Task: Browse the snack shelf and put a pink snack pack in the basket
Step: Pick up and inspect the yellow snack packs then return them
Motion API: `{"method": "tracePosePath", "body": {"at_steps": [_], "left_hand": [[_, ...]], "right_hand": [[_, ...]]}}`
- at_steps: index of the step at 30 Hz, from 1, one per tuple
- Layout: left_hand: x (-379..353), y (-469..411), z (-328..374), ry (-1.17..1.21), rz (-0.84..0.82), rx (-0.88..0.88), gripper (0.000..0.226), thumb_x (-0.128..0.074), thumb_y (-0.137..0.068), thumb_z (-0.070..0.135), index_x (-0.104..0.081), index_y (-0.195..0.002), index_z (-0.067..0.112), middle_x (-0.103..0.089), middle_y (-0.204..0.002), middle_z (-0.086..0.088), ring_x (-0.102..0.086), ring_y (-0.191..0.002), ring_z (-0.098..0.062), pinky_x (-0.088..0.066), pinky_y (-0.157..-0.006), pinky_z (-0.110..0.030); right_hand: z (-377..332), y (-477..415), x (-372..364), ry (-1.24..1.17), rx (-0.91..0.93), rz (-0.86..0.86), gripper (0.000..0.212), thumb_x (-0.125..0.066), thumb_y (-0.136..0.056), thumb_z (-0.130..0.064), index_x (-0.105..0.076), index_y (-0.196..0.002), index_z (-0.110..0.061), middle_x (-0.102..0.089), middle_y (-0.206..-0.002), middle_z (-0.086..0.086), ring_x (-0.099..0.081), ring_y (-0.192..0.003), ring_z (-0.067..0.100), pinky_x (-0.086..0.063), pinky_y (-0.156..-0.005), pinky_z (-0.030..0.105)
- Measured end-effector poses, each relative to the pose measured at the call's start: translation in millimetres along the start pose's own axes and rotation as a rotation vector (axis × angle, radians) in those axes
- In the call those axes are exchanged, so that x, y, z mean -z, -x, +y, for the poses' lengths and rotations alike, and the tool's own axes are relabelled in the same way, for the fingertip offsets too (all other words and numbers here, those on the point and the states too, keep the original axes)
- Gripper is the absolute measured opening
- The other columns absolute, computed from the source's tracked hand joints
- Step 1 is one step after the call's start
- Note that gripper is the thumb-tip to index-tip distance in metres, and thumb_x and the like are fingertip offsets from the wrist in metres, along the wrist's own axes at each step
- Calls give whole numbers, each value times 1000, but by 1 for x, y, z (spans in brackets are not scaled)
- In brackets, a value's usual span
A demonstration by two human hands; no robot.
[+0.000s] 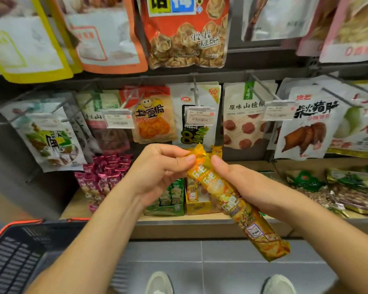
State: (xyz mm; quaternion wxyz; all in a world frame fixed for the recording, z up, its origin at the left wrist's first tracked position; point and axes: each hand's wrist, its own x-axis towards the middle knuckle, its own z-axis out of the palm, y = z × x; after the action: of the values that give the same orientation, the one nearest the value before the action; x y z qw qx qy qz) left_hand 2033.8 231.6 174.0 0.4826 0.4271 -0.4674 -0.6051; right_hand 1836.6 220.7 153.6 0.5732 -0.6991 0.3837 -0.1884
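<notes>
Grey floor tiles (pixel 168 255) with pale joints run up to the foot of a display unit. Its lowest shelf (pixel 179 230) is a light wooden board with a thick front edge. Above it, a dark grey back panel (pixel 261 58) carries a horizontal rail (pixel 221 72); metal hooks (pixel 261 87) jut forward, some tipped with clear price tags (pixel 200 116). A plain grey side panel (pixel 13 177) closes the left end. The light is even.

Shop: pegged snack bags (pixel 186 32), price tags (pixel 199 116).

Wooden shelf (pixel 74 206) bears pink snack packs (pixel 104 175).
</notes>
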Motion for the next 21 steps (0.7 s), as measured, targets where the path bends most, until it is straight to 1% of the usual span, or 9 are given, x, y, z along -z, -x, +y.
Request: {"method": "tracePosePath", "body": {"at_steps": [3, 6, 8, 10, 12, 14, 17, 19, 21], "left_hand": [[1, -1, 0, -15, 14, -10, 6, -72, -60, 13, -76, -61, 9, -68, -61, -2, -62, -53, -6, -49, -47, -13], [1, -3, -2, 3, 66, -30, 7, -73, -60, 15, -76, -64, 10, -69, -63, -2, -62, -53, -6, -49, -46, -13], [2, -6, -5, 22, 113, -54, 5, -74, -60, 13, -76, -64, 12, -69, -65, -4, -63, -55, -8, -50, -48, -15], [1, -8, -8, 11, 153, -90, 6, -74, -59, 10, -76, -63, 14, -69, -66, -4, -64, -57, -10, -52, -52, -18], [0, -9, -12, -35, 182, -137, 10, -73, -58, 9, -76, -64, 16, -70, -67, -3, -66, -62, -12, -53, -58, -20], [2, -10, -12, -72, 159, -168, 12, -74, -61, 11, -78, -72, 17, -73, -74, -4, -67, -71, -14, -55, -67, -23], [4, -8, -10, -157, 65, -154, 15, -81, -70, 19, -79, -85, 19, -75, -86, -6, -68, -82, -15, -56, -78, -26], [3, -8, -12, -296, 107, -175, 15, -82, -72, 20, -79, -87, 20, -76, -85, -3, -69, -79, -11, -54, -73, -20], [-2, -9, -15, -397, 196, -217, 9, -79, -76, 13, -78, -83, 20, -76, -79, 1, -68, -72, -4, -51, -66, -15]], "right_hand": [[-1, -3, 1, -28, -15, -21, 58, -37, -69, -86, -73, -90, -46, -73, -87, -18, -68, -81, -4, -45, -80, 27], [-2, -5, 1, -16, -26, -9, 55, -37, -67, -86, -73, -84, -49, -72, -79, -20, -66, -74, -6, -44, -77, 27], [-1, -7, 3, 4, -15, 24, 55, -37, -77, -82, -72, -101, -46, -73, -98, -21, -67, -92, -5, -46, -92, 30], [1, -9, 3, 51, 3, 55, 55, -35, -88, -69, -68, -117, -36, -69, -116, -19, -62, -109, -3, -41, -105, 31], [1, -10, 0, 122, 36, 96, 53, -33, -93, -60, -64, -124, -30, -66, -123, -16, -58, -115, -2, -39, -108, 30], [2, -10, -3, 164, 49, 157, 53, -34, -93, -58, -62, -125, -27, -65, -123, -11, -58, -115, 1, -42, -105, 30], [6, -10, -6, 220, 28, 231, 60, -36, -84, -67, -60, -119, -24, -66, -116, 0, -61, -108, 16, -47, -99, 44], [8, -11, -11, 219, 39, 250, 61, -39, -80, -70, -59, -115, -24, -67, -109, 5, -63, -100, 24, -49, -92, 51], [9, -11, -15, 214, 52, 291, 60, -41, -76, -71, -59, -110, -24, -67, -100, 6, -63, -91, 25, -52, -84, 52]]}}
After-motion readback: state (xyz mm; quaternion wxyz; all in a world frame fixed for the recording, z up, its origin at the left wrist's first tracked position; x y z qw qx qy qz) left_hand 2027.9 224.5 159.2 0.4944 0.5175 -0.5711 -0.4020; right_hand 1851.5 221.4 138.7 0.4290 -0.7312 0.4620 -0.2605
